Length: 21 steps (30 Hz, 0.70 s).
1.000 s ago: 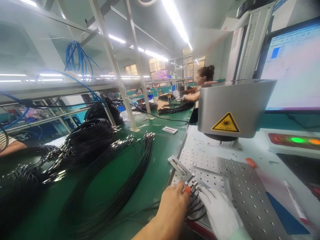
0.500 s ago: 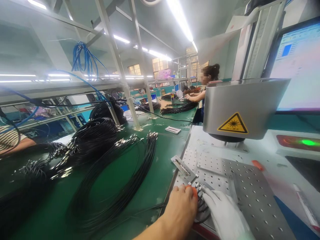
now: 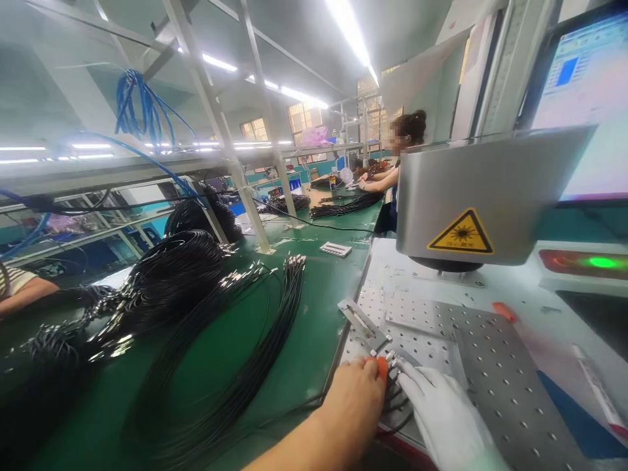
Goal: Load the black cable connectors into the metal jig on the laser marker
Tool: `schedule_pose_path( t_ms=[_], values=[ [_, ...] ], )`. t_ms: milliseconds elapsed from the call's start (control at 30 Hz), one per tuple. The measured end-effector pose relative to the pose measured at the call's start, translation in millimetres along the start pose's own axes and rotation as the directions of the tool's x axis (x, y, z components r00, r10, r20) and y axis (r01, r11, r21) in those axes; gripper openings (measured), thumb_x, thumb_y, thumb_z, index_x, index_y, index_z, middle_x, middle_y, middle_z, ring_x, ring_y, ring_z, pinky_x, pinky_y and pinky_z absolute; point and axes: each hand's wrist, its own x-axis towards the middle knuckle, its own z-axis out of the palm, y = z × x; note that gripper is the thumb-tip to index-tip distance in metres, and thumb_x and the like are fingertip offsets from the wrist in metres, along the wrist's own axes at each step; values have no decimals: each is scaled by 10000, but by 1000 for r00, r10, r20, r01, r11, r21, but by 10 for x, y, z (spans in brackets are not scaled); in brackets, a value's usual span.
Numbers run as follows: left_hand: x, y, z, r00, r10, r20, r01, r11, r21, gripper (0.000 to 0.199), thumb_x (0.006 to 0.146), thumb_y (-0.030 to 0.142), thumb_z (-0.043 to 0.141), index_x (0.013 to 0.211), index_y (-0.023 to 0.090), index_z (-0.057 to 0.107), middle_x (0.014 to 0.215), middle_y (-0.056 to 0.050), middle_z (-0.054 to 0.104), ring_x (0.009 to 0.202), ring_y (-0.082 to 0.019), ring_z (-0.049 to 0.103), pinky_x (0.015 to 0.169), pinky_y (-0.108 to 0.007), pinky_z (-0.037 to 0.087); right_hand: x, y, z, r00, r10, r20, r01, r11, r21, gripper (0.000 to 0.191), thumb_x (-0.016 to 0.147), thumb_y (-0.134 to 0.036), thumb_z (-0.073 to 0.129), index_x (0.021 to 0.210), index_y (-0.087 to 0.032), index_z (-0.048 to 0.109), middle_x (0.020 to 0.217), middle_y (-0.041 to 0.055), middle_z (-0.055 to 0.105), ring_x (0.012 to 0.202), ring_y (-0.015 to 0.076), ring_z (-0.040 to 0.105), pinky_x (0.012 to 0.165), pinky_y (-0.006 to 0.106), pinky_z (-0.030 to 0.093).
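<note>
My left hand (image 3: 352, 396), bare, is closed around several black cables (image 3: 394, 399) at the near edge of the perforated metal plate. Something orange (image 3: 383, 368) shows at its fingertips. My right hand (image 3: 441, 399), in a white glove, has its fingers pressed together against the same bunch from the right. Between both hands the small silver connectors (image 3: 391, 357) of these cables stick out. Just beyond them a slotted metal fixture (image 3: 364, 325) lies slanted on the plate. The undersides of my fingers are hidden.
Above the perforated plate (image 3: 490, 373) hangs a grey machine head (image 3: 471, 190) with a laser warning sign. Black cable bundles (image 3: 265, 327) cover much of the green table (image 3: 324, 294). A marker (image 3: 597, 386) lies right, near a monitor (image 3: 583, 111). A co-worker (image 3: 407, 140) sits beyond; another person's arm (image 3: 29, 294) shows left.
The camera view has shifted slightly, with the machine head appearing larger. Both hands stay at the cable bunch, and the connectors between them have barely moved.
</note>
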Motion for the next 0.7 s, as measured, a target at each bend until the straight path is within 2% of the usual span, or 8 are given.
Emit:
schedule_pose_path(
  t_ms=[67,200,267,400,500,600,700],
  values=[
    [1,-23,-51,1000,28,7,-28,1000,-3,426,837,179,489,1251,80,484,1081,-171,606,976,-279,593,754,-368,516,-11,3,12,1000,1,-13,0,1000,9,340,721,-72,466,987,-209,628,1047,9,672,893,193,537,807,343,367],
    [-2,-61,-196,998,69,-7,-69,997,-33,447,747,177,585,1173,60,522,1111,-179,590,1015,-299,569,856,-407,502,26,-3,-10,999,-12,-38,12,1000,0,361,701,-57,461,982,-217,621,1035,-7,673,867,178,536,771,327,370],
    [-5,-75,-233,998,44,-50,-49,994,-100,389,762,166,538,1142,82,539,1127,-165,586,1023,-289,561,873,-398,495,47,-6,-22,999,-14,-51,13,1000,-17,356,696,-49,453,962,-217,619,1023,-8,673,859,175,537,769,326,370],
    [8,-107,-155,988,22,-156,-57,974,-220,433,824,138,401,1248,107,488,1171,-133,591,1075,-269,537,941,-385,455,65,-20,-30,999,-7,-54,4,999,-48,346,692,-50,453,951,-213,612,997,6,673,850,179,539,788,329,365],
    [38,-128,-49,986,104,-130,-132,965,-227,519,829,198,453,1332,79,410,1214,-153,594,1195,-293,480,1044,-407,373,69,-42,-31,999,11,-53,-14,998,-54,321,690,-58,451,924,-214,607,984,15,674,845,187,539,796,335,362],
    [76,-136,-21,981,165,-101,-180,969,-170,478,862,250,444,1300,58,439,1253,-194,579,1299,-312,402,1109,-461,280,57,-44,-20,998,30,-53,-31,999,-27,314,686,-75,446,922,-204,609,979,32,675,852,201,539,800,348,364],
    [100,-133,-84,983,146,-115,-163,973,-162,406,846,201,444,1226,67,496,1204,-188,612,1268,-291,448,1080,-445,330,22,6,-12,999,26,19,-26,1000,-18,325,712,-82,448,965,-203,611,1041,31,664,889,205,543,825,353,373]
  ],
)
